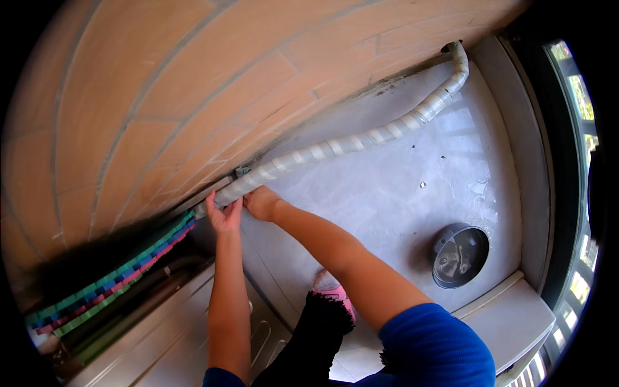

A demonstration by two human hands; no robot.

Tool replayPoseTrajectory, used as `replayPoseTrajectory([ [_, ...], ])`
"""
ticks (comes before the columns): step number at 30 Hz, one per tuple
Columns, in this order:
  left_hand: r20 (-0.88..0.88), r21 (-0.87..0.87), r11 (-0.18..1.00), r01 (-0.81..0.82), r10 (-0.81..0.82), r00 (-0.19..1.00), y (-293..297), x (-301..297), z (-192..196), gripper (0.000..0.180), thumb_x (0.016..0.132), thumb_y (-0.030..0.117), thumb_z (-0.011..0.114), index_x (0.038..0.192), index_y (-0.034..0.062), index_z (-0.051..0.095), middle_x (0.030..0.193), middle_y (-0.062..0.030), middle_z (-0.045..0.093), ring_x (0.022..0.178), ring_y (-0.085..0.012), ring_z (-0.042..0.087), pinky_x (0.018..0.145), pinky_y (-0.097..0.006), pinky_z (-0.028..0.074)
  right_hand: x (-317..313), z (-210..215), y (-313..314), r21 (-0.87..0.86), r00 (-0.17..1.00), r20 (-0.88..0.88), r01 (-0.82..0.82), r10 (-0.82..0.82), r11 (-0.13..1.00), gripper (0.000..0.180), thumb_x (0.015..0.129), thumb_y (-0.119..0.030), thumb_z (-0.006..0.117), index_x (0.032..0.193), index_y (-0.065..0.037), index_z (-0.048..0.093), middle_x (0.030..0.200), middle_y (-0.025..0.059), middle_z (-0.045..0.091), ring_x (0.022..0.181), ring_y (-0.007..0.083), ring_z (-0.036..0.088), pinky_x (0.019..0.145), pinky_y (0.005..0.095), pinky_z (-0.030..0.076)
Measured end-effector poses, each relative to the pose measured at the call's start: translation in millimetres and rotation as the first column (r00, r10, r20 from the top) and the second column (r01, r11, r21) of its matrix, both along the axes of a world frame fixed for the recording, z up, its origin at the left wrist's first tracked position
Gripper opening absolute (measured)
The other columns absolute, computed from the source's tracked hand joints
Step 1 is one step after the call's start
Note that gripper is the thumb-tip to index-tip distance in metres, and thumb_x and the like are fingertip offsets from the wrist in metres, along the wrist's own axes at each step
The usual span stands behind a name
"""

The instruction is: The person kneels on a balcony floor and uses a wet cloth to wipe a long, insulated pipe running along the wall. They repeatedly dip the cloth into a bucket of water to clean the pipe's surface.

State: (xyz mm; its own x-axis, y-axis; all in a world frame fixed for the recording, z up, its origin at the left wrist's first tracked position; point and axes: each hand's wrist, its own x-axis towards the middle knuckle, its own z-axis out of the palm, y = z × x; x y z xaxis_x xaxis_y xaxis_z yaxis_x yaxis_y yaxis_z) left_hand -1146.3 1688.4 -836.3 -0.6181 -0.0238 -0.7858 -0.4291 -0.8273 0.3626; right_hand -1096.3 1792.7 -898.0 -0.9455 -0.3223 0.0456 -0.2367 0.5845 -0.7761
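The wrapped pipe ran from a dark hole low in the brick-patterned wall, bent downward, and slanted close along the wall's foot to where the person's 2 hands met it. A pale spiral winding covered its length, probably to protect or insulate it.

The left hand reached up at the pipe's near end, thumb and fingers spread well apart in a loose U with the pipe lying across the gap; it seemed to cradle or steady the pipe rather than squeeze it. The right hand was just beside it, curled in against the pipe's lower side. Its fingertips were hidden, so I cannot tell how tightly they were bent or whether they gripped anything. Keeping the 2 hands close together presumably gave control over a short stretch of pipe.

Coloured woven strips in green, blue and pink lay left of the hands, above a pale panelled box. A grey basin (with something pale inside) sat on the floor well apart from the hands, perhaps put there to leave the wall side free.
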Motion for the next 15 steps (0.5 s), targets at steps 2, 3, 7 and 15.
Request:
replayPoseTrajectory([
  [2, 0.007, 0.002, 1.000, 0.027, -0.027, 1.000, 3.0, 3.5, 1.2, 0.044, 0.067, 0.008, 0.064, 0.109, 0.0026, 0.050, 0.113, -0.0127, 0.052, 0.107, -0.0288, 0.047, 0.093, -0.046, 0.036, -2.9, -2.6, 4.9, -0.224, 0.976, 0.177, 0.162, -0.123, 0.961, 0.040, 0.086, -0.023, 0.034, 0.119, -0.002, 0.044, 0.129, 0.0176, 0.038, 0.122, 0.0327, 0.031, 0.101, 0.0386, 0.024],
  [3, 0.014, 0.004, 0.999, 0.037, -0.037, 0.999, 8.7, 5.2, 2.7, 0.044, 0.067, 0.008, 0.064, 0.109, 0.0026, 0.051, 0.113, -0.0127, 0.052, 0.107, -0.0287, 0.047, 0.093, -0.046, 0.036, -5.1, -14.9, 7.7, -0.223, 0.974, 0.105, 0.220, -0.201, 0.950, 0.037, 0.084, -0.020, 0.038, 0.116, -0.003, 0.047, 0.125, 0.0177, 0.042, 0.117, 0.0336, 0.036, 0.098, 0.0389, 0.027],
  [7, 0.044, -0.010, 1.000, 0.017, -0.017, 0.999, 0.3, -0.1, -2.2, 0.042, 0.066, 0.009, 0.065, 0.105, 0.0027, 0.052, 0.110, -0.0119, 0.054, 0.105, -0.0282, 0.048, 0.092, -0.046, 0.037, -0.8, -21.9, 23.3, -0.349, 0.918, 0.064, 0.388, -0.392, 0.853, 0.032, 0.080, -0.014, 0.045, 0.109, -0.003, 0.052, 0.113, 0.0181, 0.050, 0.105, 0.0351, 0.046, 0.093, 0.0396, 0.034],
  [15, 0.023, -0.005, 1.000, -0.027, 0.027, 0.999, -1.3, -0.9, -9.0, 0.042, 0.065, 0.009, 0.067, 0.104, 0.0024, 0.053, 0.109, -0.0116, 0.055, 0.103, -0.0277, 0.049, 0.091, -0.045, 0.039, 43.4, -7.4, 55.4, -0.083, 0.863, -0.499, 0.044, -0.080, 0.996, 0.031, 0.078, -0.014, 0.046, 0.105, 0.000, 0.053, 0.110, 0.0171, 0.051, 0.106, 0.0316, 0.047, 0.095, 0.0395, 0.034],
])
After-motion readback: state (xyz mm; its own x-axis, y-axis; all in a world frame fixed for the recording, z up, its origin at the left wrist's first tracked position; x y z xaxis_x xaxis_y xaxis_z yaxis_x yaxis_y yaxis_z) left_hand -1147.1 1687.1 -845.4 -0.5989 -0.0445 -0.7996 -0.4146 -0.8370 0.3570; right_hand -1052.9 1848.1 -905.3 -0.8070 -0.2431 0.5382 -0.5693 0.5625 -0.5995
